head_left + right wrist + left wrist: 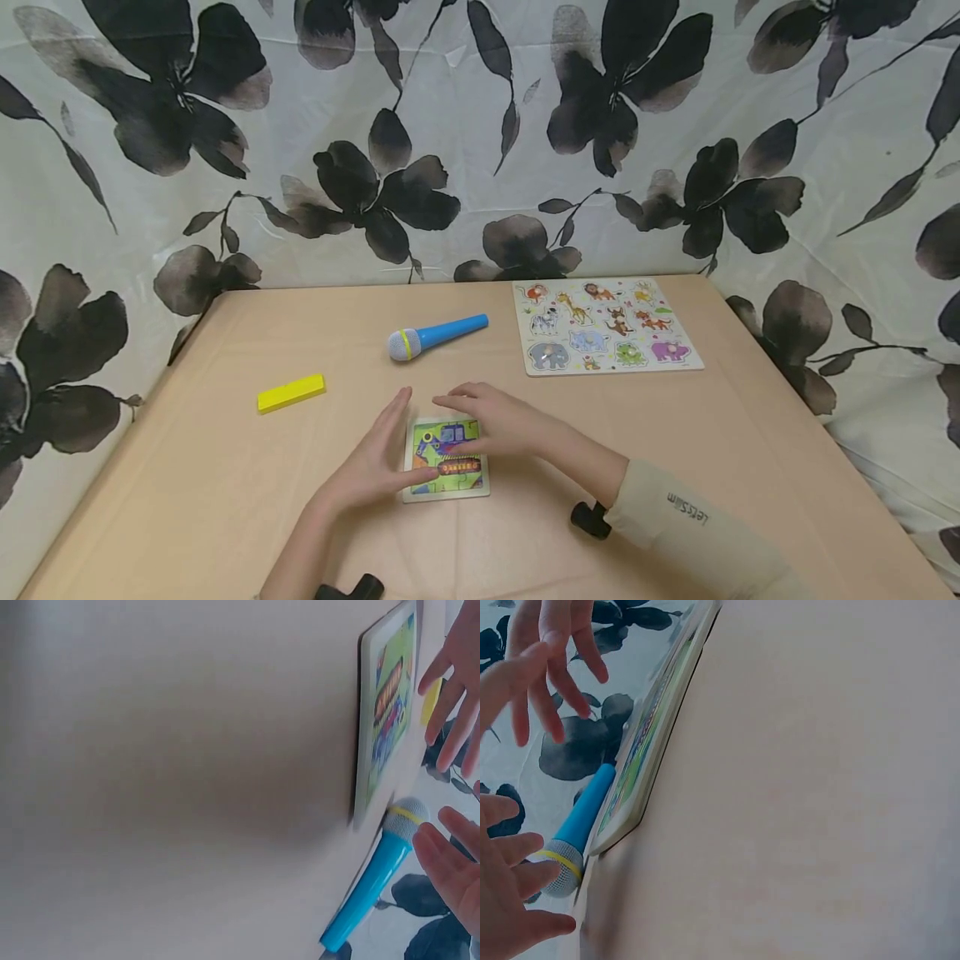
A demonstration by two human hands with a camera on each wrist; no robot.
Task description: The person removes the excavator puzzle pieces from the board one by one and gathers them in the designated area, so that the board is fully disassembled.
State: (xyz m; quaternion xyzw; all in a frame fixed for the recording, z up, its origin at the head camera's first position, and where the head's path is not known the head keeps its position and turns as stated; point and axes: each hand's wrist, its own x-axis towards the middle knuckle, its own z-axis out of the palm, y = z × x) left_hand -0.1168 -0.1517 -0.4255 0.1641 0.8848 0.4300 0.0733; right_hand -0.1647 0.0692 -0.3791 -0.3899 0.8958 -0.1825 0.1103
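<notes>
A small jigsaw puzzle (450, 492) in a white frame, with a digger picture on green, lies flat on the table before the person. Over its left side hovers the left hand (378, 462), fingers spread and thumb reaching across the picture. From the right, the right hand (502, 421) hangs over the puzzle's upper right part, fingers extended. Neither hand holds anything. In the left wrist view the puzzle (649, 750) lies below both hands, and the right wrist view shows the puzzle (386, 712) with the hands raised above its surface.
Beyond the hands lies a blue toy microphone (450, 332) with a grey head. A yellow block (291, 393) is to the left. At the back right sits a white animal puzzle board (607, 325). A flower-patterned cloth (480, 108) hangs behind the wooden table (225, 467).
</notes>
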